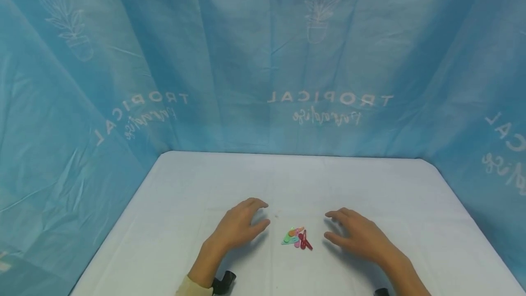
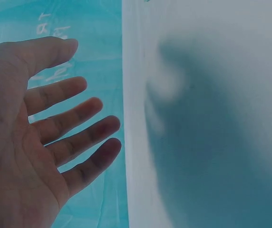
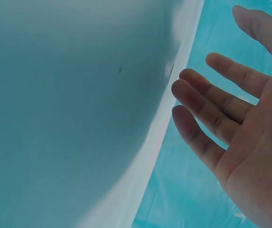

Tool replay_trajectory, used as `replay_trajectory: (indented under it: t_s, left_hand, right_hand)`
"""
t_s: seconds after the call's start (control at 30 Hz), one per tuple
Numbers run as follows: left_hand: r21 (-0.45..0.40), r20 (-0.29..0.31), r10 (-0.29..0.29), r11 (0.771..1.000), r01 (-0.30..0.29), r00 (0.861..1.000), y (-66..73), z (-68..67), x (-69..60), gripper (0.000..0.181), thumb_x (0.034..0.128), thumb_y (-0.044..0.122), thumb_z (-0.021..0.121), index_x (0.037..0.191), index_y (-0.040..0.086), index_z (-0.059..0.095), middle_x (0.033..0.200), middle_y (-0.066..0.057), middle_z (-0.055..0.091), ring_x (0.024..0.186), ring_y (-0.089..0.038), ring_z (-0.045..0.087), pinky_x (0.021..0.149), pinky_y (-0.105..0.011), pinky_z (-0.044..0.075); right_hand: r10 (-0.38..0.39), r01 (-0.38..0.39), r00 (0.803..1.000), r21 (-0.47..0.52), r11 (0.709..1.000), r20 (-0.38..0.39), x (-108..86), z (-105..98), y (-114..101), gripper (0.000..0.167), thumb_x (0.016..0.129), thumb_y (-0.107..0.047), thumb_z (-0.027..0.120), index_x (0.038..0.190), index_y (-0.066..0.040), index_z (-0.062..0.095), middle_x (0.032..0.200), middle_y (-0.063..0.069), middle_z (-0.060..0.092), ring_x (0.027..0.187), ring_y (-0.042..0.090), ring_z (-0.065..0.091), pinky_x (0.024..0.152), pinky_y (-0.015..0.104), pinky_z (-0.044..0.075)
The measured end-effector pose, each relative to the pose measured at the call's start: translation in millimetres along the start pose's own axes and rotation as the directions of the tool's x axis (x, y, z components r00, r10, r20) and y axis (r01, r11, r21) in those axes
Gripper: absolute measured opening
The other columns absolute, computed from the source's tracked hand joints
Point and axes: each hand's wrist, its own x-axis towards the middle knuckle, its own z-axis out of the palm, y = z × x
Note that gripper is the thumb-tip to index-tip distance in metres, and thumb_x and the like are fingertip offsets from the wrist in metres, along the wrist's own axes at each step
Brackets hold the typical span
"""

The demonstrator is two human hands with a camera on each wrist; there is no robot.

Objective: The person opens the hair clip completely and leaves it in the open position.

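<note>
A small pile of colourful hair clips [image 1: 297, 237], green, orange, pink and dark red, lies on the white table between my two hands. To its left, my left hand [image 1: 240, 224] hovers over the cloth with fingers relaxed, holding nothing. My right hand [image 1: 358, 234] is on the other side of the pile, its fingers loosely bent and empty. In the left wrist view the left palm [image 2: 26, 161] shows bare, with the fingers spread. The right wrist view shows an empty right palm [image 3: 259, 161]. Neither hand touches the clips.
A white cloth [image 1: 185, 186] covers the table. Blue printed curtains [image 1: 255, 58] hang behind it and along both sides. A black wrist device [image 1: 223, 282] sits by the left wrist, and part of another [image 1: 382, 292] by the right.
</note>
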Motion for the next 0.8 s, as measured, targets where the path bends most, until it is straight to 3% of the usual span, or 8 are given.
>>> replay_trajectory:
  t_s: [0.33, 0.53, 0.8]
  left_hand:
    - [0.009, 0.025, -0.015, 1.0, 0.015, 1.0, 1.7, 6.6, 4.7, 0.041, 0.0948, 0.044, 0.066, 0.129, 0.021, 0.065, 0.132, 0.002, 0.065, 0.126, -0.02, 0.059, 0.103, -0.045, 0.05]
    - [-0.024, 0.045, -0.026, 0.999, 0.027, 0.999, 7.3, 9.2, 8.9, 0.04, 0.0943, 0.042, 0.067, 0.129, 0.021, 0.066, 0.132, 0.002, 0.066, 0.126, -0.02, 0.06, 0.103, -0.046, 0.049]
    - [-0.052, 0.096, -0.032, 0.998, 0.037, 0.995, 12.1, 10.5, 10.8, 0.041, 0.0959, 0.042, 0.065, 0.131, 0.021, 0.065, 0.135, 0.002, 0.065, 0.129, -0.02, 0.058, 0.105, -0.046, 0.047]
  right_hand:
    - [-0.002, 0.002, 1.0, -0.018, 1.0, -0.003, 4.3, 5, -7, 0.047, 0.086, -0.047, 0.076, 0.124, -0.021, 0.068, 0.112, -0.006, 0.067, 0.099, 0.012, 0.061, 0.09, 0.044, 0.054]
    - [-0.017, 0.017, 1.0, 0.011, 1.0, -0.013, 8.9, 8, -12, 0.043, 0.086, -0.044, 0.077, 0.121, -0.021, 0.069, 0.103, -0.012, 0.065, 0.092, 0.008, 0.06, 0.084, 0.039, 0.054]
    - [-0.016, 0.015, 0.999, 0.027, 1.0, 0.031, 15.4, 16, -17, 0.038, 0.084, -0.044, 0.079, 0.114, -0.023, 0.07, 0.094, -0.016, 0.06, 0.087, 0.005, 0.058, 0.079, 0.034, 0.053]
